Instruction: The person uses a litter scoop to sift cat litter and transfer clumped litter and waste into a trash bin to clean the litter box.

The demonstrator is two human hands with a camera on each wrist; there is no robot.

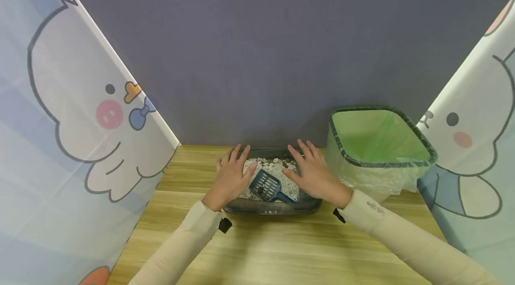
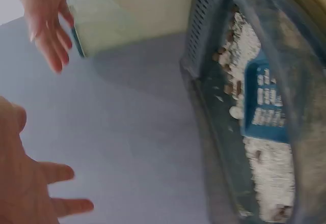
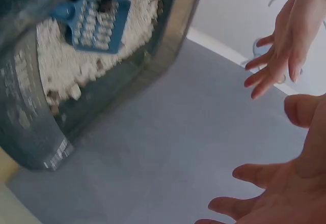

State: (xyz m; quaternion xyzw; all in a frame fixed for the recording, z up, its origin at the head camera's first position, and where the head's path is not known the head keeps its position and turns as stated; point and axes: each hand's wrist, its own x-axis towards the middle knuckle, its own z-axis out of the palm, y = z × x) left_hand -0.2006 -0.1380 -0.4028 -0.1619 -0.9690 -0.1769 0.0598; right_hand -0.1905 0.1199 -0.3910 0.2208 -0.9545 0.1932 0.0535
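Note:
A dark grey litter box [image 1: 273, 207] stands on the table, holding pale litter [image 1: 289, 184] with brown and white lumps. On the litter lies a blue slotted litter scoop [image 1: 265, 184], its handle pointing toward the near right corner and a dark clump on its slots. My left hand [image 1: 229, 180] is spread over the left side of the box, palm down and holding nothing. Over the right side my right hand [image 1: 315, 175] spreads its fingers likewise, with nothing in it. Both wrist views show the scoop [image 2: 265, 102] apart from the fingers.
To the right of the box stands a bin [image 1: 338, 159] with a dark rim, a green inside and a clear plastic liner folded over its edge. A grey wall [image 1: 257, 52] rises behind the wooden table [image 1: 265, 249]. Cartoon-printed curtains [image 1: 72, 97] hang at both sides.

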